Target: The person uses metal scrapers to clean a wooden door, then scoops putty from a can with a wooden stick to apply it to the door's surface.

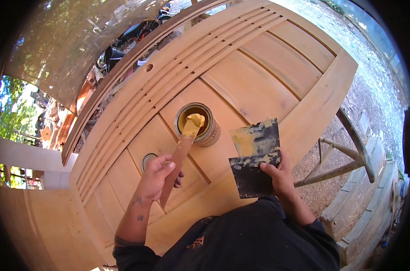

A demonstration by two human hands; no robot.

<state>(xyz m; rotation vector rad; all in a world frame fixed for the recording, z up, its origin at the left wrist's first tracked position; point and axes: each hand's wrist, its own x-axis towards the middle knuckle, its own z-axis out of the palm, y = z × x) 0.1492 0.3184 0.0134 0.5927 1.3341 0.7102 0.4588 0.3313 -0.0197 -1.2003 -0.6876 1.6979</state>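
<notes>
My left hand [159, 177] is closed around a flat wooden stick [178, 156]. A lump of yellow putty [195, 120] coats the stick's far end, over the mouth of an open can [208, 133]. My right hand [282, 176] grips two putty spreaders together. The upper spreader [258, 137] is smeared with yellow and dark paste; the lower, black spreader [250, 178] lies under my thumb and overlaps it. Beneath both hands is a paneled wooden door [252, 86], on which the can stands. A round lid or small tin [148, 160] sits partly hidden behind my left hand.
A metal stand [349, 156] shows beneath the door's right side. Stacked grey blocks or boards [363, 198] lie at lower right. A dark wooden frame piece [94, 99] runs along the far edge, with clutter behind it. A wooden sheet [37, 226] is at lower left.
</notes>
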